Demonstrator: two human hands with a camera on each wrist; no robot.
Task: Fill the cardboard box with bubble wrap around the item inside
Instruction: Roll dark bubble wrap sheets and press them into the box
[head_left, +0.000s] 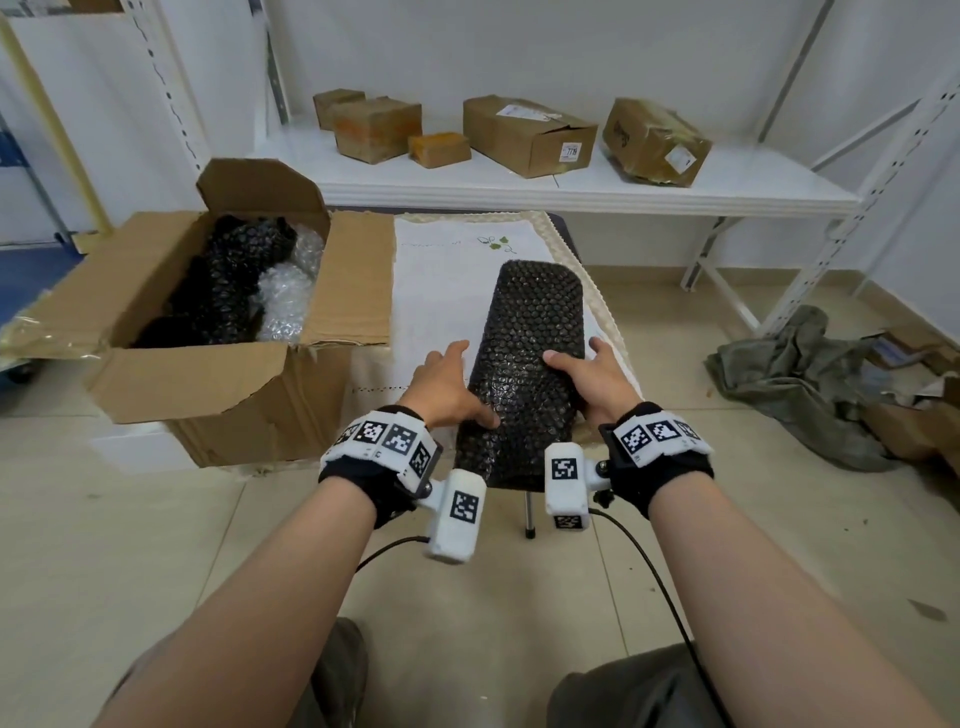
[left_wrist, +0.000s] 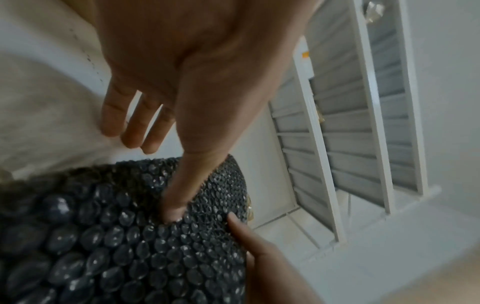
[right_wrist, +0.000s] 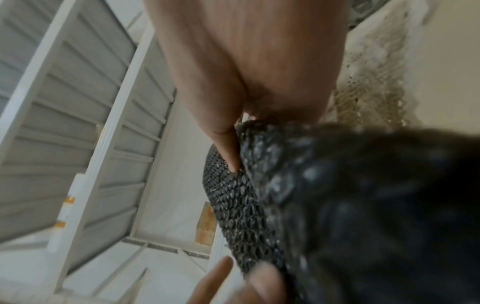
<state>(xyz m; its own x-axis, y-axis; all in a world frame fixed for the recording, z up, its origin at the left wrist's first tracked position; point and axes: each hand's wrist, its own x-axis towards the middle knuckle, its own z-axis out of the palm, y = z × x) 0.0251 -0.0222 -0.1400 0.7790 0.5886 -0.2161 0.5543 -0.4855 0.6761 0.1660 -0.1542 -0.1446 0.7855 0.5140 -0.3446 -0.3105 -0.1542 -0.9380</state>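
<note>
A long piece of black bubble wrap (head_left: 535, 332) lies on the white-clothed small table (head_left: 447, 270), its near end hanging over the edge. My left hand (head_left: 447, 384) presses its thumb onto the wrap's left side while the fingers stay straight over the cloth (left_wrist: 130, 131). My right hand (head_left: 592, 379) pinches the right edge, thumb on top (right_wrist: 228, 152) and fingers behind the wrap (right_wrist: 337, 205). The open cardboard box (head_left: 223, 384) stands to the left, holding black bubble wrap (head_left: 228, 280) and clear bubble wrap (head_left: 285, 296). I cannot make out any item under them.
A white shelf (head_left: 571, 187) behind the table carries several closed cardboard boxes (head_left: 530, 135). A heap of grey-green cloth (head_left: 795, 384) and scraps lie on the tiled floor at the right. One table leg (head_left: 529, 514) shows below the wrap.
</note>
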